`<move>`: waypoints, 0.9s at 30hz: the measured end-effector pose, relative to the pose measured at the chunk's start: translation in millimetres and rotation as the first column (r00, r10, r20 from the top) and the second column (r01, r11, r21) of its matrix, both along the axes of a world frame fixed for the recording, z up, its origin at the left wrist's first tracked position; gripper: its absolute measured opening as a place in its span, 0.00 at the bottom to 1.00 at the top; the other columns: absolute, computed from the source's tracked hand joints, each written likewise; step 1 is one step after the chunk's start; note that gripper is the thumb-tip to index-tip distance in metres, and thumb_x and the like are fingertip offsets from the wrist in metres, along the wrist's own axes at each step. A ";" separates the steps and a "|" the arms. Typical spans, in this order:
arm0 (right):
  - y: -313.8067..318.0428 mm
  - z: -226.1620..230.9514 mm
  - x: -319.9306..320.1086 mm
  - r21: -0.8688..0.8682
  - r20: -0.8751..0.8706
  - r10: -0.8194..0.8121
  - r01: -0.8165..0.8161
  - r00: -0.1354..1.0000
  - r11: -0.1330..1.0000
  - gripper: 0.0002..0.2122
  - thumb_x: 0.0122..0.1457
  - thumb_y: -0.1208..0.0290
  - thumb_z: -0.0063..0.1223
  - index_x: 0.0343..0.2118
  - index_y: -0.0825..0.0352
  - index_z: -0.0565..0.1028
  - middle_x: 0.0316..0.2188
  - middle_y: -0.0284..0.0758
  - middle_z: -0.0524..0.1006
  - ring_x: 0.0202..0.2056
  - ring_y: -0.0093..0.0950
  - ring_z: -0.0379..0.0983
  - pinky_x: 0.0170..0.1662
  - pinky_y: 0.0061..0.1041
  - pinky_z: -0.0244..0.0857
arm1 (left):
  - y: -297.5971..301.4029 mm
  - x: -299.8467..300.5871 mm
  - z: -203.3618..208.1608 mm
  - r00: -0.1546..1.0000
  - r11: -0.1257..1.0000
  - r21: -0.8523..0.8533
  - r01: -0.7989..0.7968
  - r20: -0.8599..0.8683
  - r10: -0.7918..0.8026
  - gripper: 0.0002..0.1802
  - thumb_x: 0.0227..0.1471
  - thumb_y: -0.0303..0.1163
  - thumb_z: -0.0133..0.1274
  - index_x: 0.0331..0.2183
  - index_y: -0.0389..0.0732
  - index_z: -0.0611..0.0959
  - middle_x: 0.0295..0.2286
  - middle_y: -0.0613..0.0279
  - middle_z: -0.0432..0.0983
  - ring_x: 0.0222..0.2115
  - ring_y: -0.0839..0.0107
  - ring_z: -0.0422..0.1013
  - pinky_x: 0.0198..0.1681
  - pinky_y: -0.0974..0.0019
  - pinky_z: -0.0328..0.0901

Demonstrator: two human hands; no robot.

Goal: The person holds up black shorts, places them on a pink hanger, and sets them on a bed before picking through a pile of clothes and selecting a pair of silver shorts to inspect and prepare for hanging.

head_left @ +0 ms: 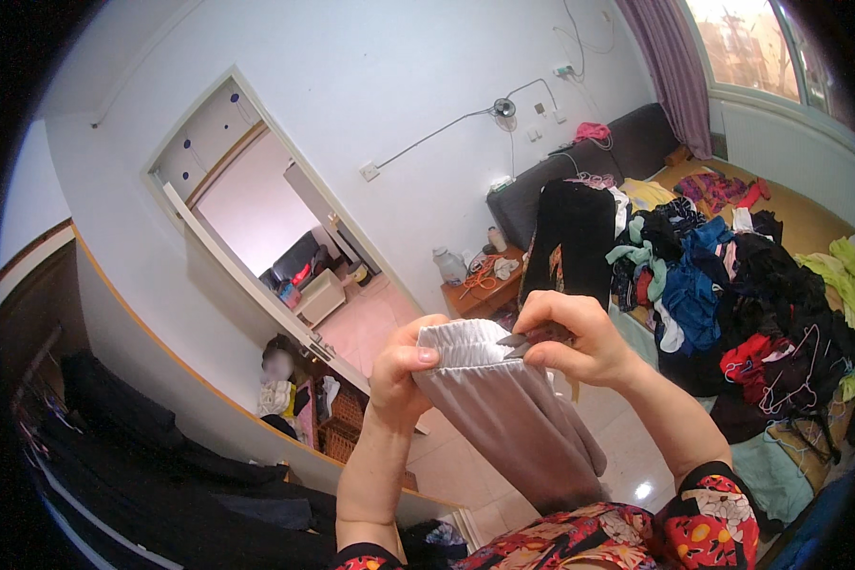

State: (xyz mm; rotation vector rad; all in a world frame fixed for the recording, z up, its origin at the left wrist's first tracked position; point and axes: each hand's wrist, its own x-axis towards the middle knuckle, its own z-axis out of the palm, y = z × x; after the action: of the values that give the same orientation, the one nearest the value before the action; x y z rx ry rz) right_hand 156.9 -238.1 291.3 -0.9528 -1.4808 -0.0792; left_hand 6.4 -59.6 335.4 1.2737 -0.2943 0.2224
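Observation:
A silvery grey garment with a gathered elastic waistband hangs in front of me; whether it is a skirt or trousers I cannot tell. My left hand is closed on the left end of the waistband, its thumb pressed on the front. At the other end, my right hand pinches a small dark two-pronged piece, which looks like a clip, at the band's edge. The waistband opening shows its pale inside between my hands. The garment's lower part falls toward my body.
A bed at the right carries a heap of clothes with a pink wire hanger on it. A wooden bedside table stands beyond my hands. Dark clothes hang at the lower left. Past the doorway lies another room.

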 end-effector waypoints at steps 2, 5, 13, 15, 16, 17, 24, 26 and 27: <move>1.8 1.9 -1.7 0.039 0.052 0.009 -0.011 0.999 0.999 0.12 0.51 0.68 0.58 0.31 0.71 0.70 0.23 0.36 0.71 0.25 0.26 0.69 0.29 0.23 0.62 | -0.5 -0.2 -1.0 1.000 1.000 -0.001 -0.001 0.006 0.001 0.16 0.40 0.31 0.48 0.31 0.29 0.74 0.29 0.51 0.74 0.28 0.68 0.71 0.34 0.67 0.66; 1.8 2.5 -3.4 0.007 0.033 0.024 -0.025 0.999 1.000 0.11 0.50 0.69 0.58 0.30 0.71 0.71 0.23 0.36 0.71 0.25 0.26 0.69 0.29 0.22 0.62 | -1.8 0.6 -1.4 1.000 1.000 -0.011 0.000 0.010 0.000 0.16 0.40 0.31 0.48 0.31 0.29 0.74 0.29 0.51 0.74 0.28 0.68 0.71 0.34 0.67 0.66; -3.7 -3.6 -2.5 0.009 -0.075 0.027 -0.027 0.997 1.000 0.11 0.51 0.68 0.59 0.29 0.71 0.71 0.24 0.35 0.72 0.26 0.24 0.69 0.30 0.21 0.62 | -0.4 3.9 -8.4 1.000 1.000 -0.013 0.017 0.020 -0.017 0.14 0.40 0.31 0.48 0.29 0.30 0.74 0.28 0.52 0.73 0.27 0.68 0.69 0.33 0.68 0.64; -5.6 -6.1 -0.5 0.020 -0.157 0.024 -0.021 0.987 1.000 0.12 0.51 0.68 0.59 0.30 0.72 0.71 0.24 0.35 0.72 0.26 0.24 0.69 0.30 0.21 0.63 | -2.1 2.9 -8.2 0.999 0.999 -0.026 -0.033 0.019 0.033 0.13 0.39 0.31 0.48 0.28 0.31 0.73 0.28 0.52 0.73 0.27 0.68 0.69 0.33 0.68 0.64; -6.9 -6.7 1.3 -0.001 -0.139 0.012 -0.012 0.990 1.000 0.12 0.50 0.68 0.59 0.30 0.72 0.71 0.25 0.35 0.72 0.27 0.23 0.69 0.31 0.20 0.63 | -4.0 2.5 -7.4 0.999 0.999 -0.027 -0.035 0.018 0.035 0.13 0.39 0.31 0.48 0.28 0.31 0.73 0.28 0.52 0.73 0.27 0.68 0.69 0.33 0.68 0.64; -7.3 -7.2 2.4 -0.021 -0.120 0.001 -0.003 0.993 1.000 0.13 0.50 0.67 0.59 0.31 0.72 0.71 0.25 0.34 0.72 0.27 0.23 0.69 0.32 0.20 0.63 | -6.6 2.1 -6.1 0.997 0.997 -0.026 -0.079 0.014 0.080 0.13 0.39 0.31 0.47 0.27 0.31 0.73 0.28 0.52 0.73 0.27 0.68 0.68 0.33 0.68 0.64; -4.5 -3.7 0.2 0.022 0.003 0.032 -0.032 0.999 0.999 0.10 0.50 0.71 0.58 0.28 0.72 0.71 0.24 0.35 0.72 0.25 0.26 0.69 0.30 0.22 0.62 | -4.1 11.2 -10.8 0.998 0.999 -0.006 -0.038 0.047 0.038 0.09 0.38 0.33 0.47 0.21 0.38 0.69 0.22 0.58 0.67 0.23 0.72 0.62 0.28 0.69 0.58; -5.4 -7.0 2.3 0.076 -0.059 0.022 -0.018 0.998 0.997 0.08 0.50 0.73 0.57 0.27 0.72 0.72 0.24 0.35 0.72 0.25 0.25 0.69 0.30 0.21 0.62 | -4.6 13.2 -11.5 0.997 1.000 -0.012 -0.028 0.065 0.028 0.09 0.37 0.33 0.47 0.20 0.39 0.68 0.22 0.59 0.66 0.23 0.72 0.61 0.27 0.69 0.57; -8.2 -9.3 3.2 0.020 -0.166 0.031 -0.028 0.986 0.999 0.09 0.51 0.72 0.58 0.29 0.72 0.72 0.25 0.33 0.72 0.26 0.21 0.68 0.30 0.20 0.63 | -4.1 13.8 -12.3 0.996 1.000 -0.021 -0.021 0.081 0.022 0.09 0.37 0.33 0.47 0.19 0.40 0.67 0.21 0.60 0.65 0.22 0.73 0.60 0.26 0.69 0.56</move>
State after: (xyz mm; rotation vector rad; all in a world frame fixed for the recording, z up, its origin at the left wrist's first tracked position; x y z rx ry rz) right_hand 160.0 -246.3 281.9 -0.9008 -1.3380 0.0088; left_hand 20.1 -63.7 323.2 1.2502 -0.3471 0.2954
